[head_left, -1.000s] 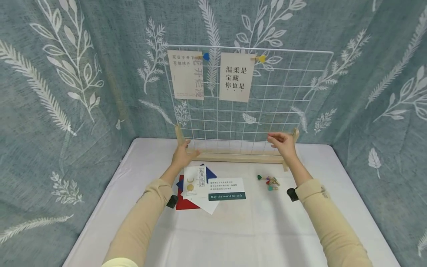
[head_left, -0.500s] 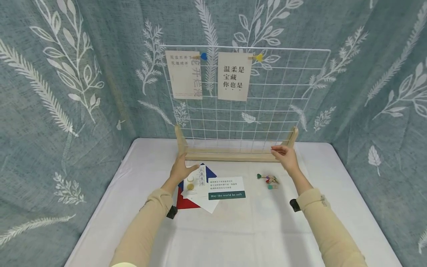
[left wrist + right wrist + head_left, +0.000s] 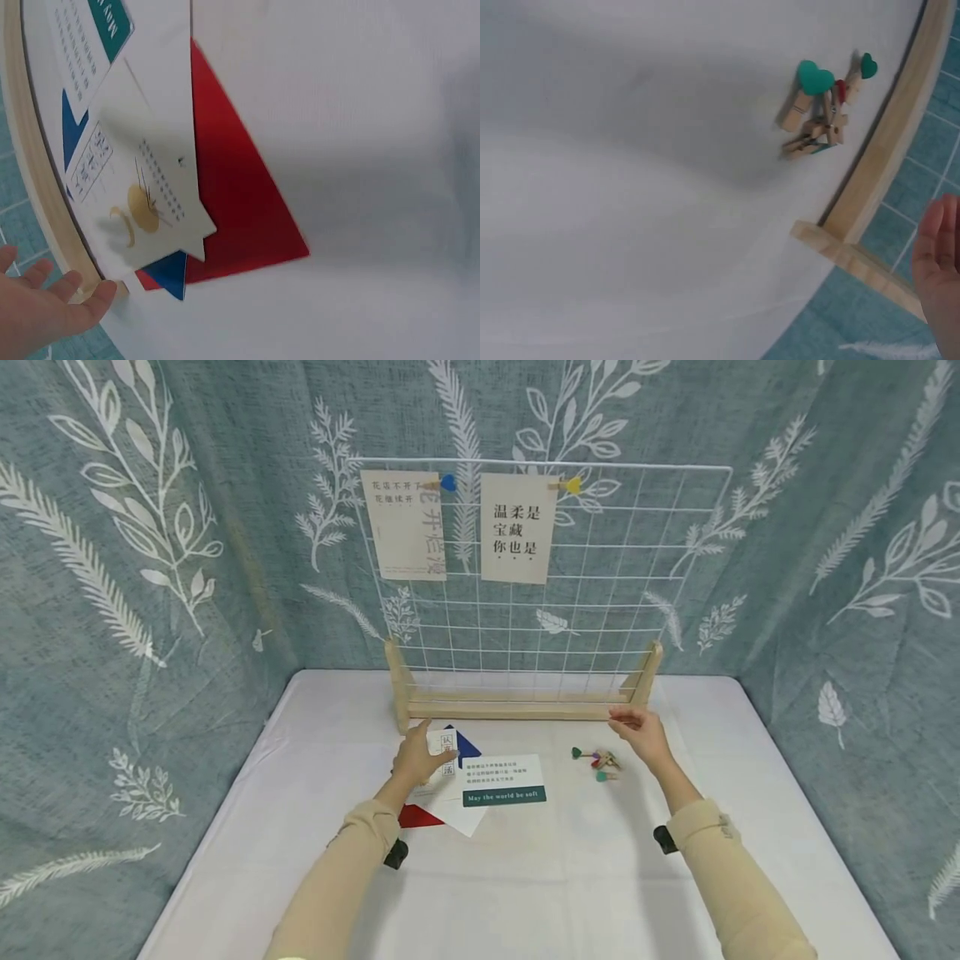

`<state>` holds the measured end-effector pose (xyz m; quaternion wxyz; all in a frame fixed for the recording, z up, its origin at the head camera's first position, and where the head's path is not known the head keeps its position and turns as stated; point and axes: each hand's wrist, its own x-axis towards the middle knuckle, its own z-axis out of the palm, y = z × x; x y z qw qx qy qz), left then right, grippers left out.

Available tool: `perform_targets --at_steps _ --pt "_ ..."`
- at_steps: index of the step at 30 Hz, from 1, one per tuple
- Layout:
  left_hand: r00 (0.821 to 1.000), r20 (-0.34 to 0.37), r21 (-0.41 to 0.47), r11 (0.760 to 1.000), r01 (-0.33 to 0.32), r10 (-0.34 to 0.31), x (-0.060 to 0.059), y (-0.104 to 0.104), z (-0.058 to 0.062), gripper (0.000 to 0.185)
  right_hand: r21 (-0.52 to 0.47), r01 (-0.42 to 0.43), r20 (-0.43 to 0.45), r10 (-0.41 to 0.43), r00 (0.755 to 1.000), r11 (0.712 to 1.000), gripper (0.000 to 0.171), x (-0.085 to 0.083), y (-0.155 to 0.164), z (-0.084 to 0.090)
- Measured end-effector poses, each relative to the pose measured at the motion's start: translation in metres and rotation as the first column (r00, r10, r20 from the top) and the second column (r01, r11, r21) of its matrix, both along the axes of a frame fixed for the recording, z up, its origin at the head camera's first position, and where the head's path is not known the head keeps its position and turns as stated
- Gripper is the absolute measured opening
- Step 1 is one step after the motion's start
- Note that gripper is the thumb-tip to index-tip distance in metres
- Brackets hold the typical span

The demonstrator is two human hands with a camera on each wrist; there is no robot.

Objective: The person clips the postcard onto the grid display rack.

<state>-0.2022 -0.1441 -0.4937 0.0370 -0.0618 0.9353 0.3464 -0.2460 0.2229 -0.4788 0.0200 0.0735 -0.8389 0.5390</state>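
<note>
My left hand (image 3: 415,758) rests open on the cards (image 3: 480,781) at centre frame; my right hand (image 3: 637,731) hovers relaxed, holding nothing, beside the small clips (image 3: 596,760). Cards seem thin and bendy; I would pinch an edge.

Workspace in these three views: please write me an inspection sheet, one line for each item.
Surface: white cloth table, flat, faint creases.
Job's things: stack of cards and red sheet under left hand; heart-topped wooden clips in a loose heap by right hand.
Clutter: nothing seen.
Hands: left hand open over the cards; right hand open, holding nothing.
Cables: nothing seen.
Surroundings: white wire grid in wooden stand, two cards clipped on; leaf-print curtain.
</note>
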Motion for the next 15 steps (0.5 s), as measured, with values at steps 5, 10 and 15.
perform_targets --at_steps 5,10,15 --pt "1.000 -0.005 -0.023 0.999 0.030 -0.030 0.002 0.010 -0.006 0.081 0.021 0.013 0.021 -0.013 1.000 1.000 0.029 0.003 -0.001 -0.008" --pt "0.992 0.064 -0.066 0.991 0.114 -0.110 0.007 0.021 -0.010 0.081 0.042 0.010 0.035 -0.012 0.999 0.999 0.028 0.006 0.000 -0.020" --pt "0.966 0.122 -0.120 0.963 0.242 -0.227 0.012 0.028 -0.013 0.087 0.068 -0.006 0.035 0.003 0.999 0.998 0.029 0.008 -0.001 -0.027"
